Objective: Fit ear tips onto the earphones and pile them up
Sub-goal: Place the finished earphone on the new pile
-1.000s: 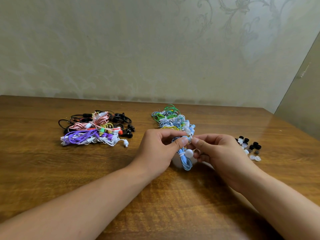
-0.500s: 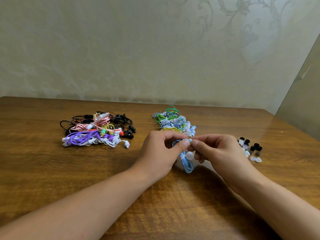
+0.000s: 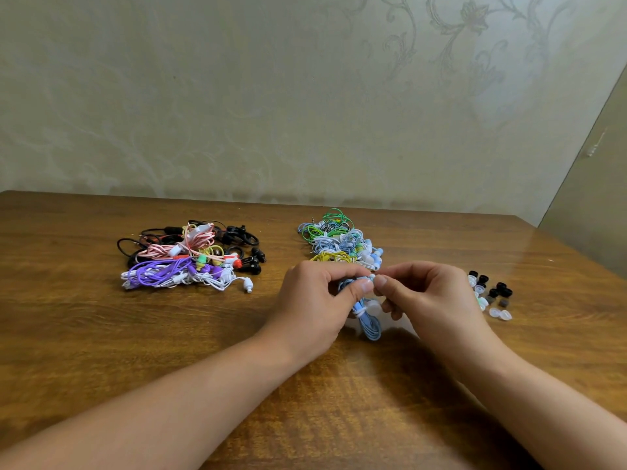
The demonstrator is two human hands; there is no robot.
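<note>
My left hand [image 3: 315, 300] pinches an earbud of a light blue earphone bundle [image 3: 369, 322], whose coiled cable hangs down over the table. My right hand [image 3: 424, 293] meets it fingertip to fingertip and pinches a small ear tip [image 3: 372, 277] at the earbud. A second white earbud hangs below between the hands. One heap of earphones [image 3: 190, 256] in black, pink, purple and white lies at the left. Another heap [image 3: 339, 242] in green, blue and yellow lies just behind my hands. Loose black and clear ear tips [image 3: 490, 293] lie to the right.
Everything sits on a brown wooden table [image 3: 101, 334] that ends at a patterned wall [image 3: 305, 96] behind. A door or panel [image 3: 597, 198] stands at the far right.
Both hands have stayed together on the blue earphone with only slight finger shifts. The view has tipped up a little, so everything sits a bit lower in the frame.
</note>
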